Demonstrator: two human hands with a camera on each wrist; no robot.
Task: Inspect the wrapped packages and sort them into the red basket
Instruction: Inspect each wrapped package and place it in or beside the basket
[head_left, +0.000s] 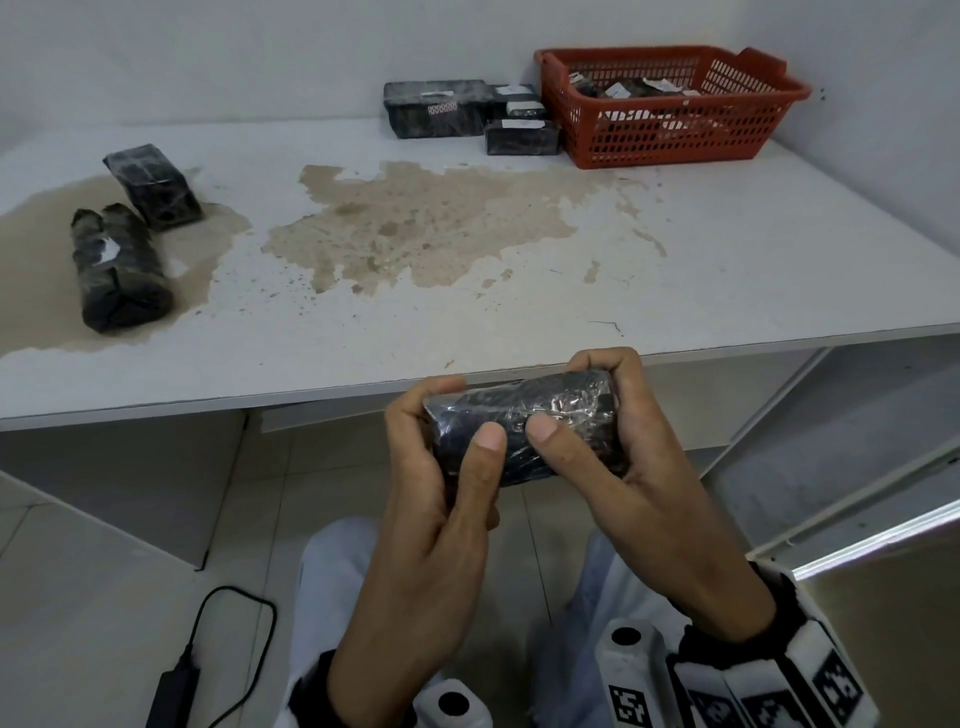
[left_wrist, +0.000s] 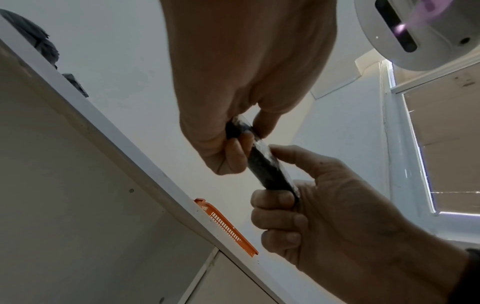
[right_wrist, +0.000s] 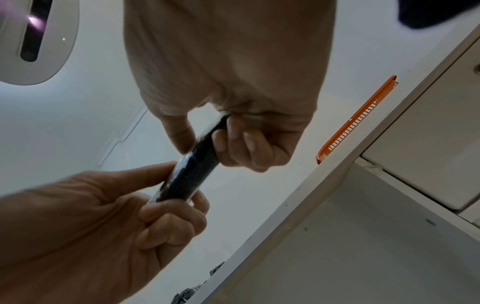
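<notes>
Both hands hold one black package wrapped in clear film (head_left: 524, 426) in front of the table's near edge, above my lap. My left hand (head_left: 452, 415) grips its left end, thumb pressed on top. My right hand (head_left: 582, 405) grips the right end the same way, fingers curled over the far side. The left wrist view shows the package (left_wrist: 265, 170) edge-on between the two hands, and so does the right wrist view, package (right_wrist: 189, 174). The red basket (head_left: 670, 140) stands at the back right of the table with several wrapped packages inside.
On the white table (head_left: 675, 270), two black packages (head_left: 153, 184) (head_left: 119, 270) lie at the left on a brown stain. More packages (head_left: 436, 106) (head_left: 522, 136) are stacked just left of the basket. A black power pack with its cable (head_left: 171, 691) lies on the floor.
</notes>
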